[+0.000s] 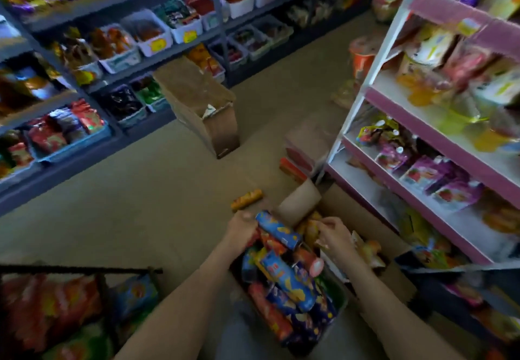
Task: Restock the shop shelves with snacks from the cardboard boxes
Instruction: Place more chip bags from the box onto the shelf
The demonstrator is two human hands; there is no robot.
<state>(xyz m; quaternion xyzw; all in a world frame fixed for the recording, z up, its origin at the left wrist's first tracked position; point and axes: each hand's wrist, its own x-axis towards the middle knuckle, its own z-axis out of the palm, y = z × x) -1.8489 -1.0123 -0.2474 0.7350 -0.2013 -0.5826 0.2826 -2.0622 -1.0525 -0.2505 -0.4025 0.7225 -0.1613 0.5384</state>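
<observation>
Floor (126,190), one roll (247,198); two hands (242,228) (334,233) gripping packets (278,233)

Single head-worn camera, facing forward and down.
The wide lens sits close above the left hand (242,228) and right hand (334,233), which reach in from the near edge (tilted, blurred frame); floor (126,185) fills the middle, dark shelving (84,159) lines the left and far side, a pink-edged shelf unit (439,138) rises right.
</observation>
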